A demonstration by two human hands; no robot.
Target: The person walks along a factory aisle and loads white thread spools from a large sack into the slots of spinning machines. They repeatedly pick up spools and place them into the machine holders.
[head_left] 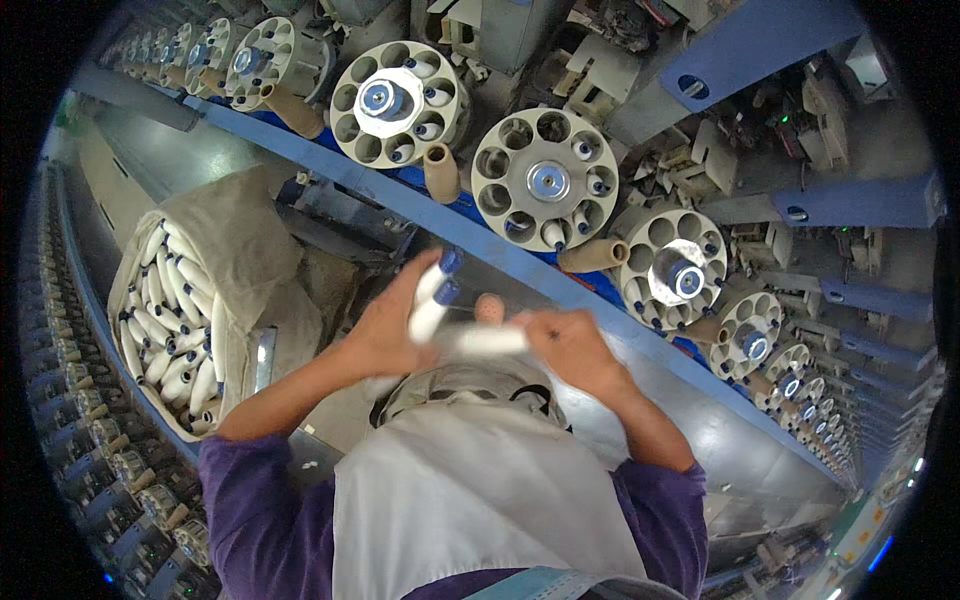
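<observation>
Two white bobbins (pixel 428 318) in the left grip (pixel 392 325) — blue tips (pixel 447 293) protruding.

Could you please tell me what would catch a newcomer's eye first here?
At the centre, the left hand holds two blue-tipped white bobbins, and the right hand a blurred white one. Next comes the open beige sack at left, crammed with similar bobbins. Round, many-holed carriers line up diagonally beyond the hands.
</observation>
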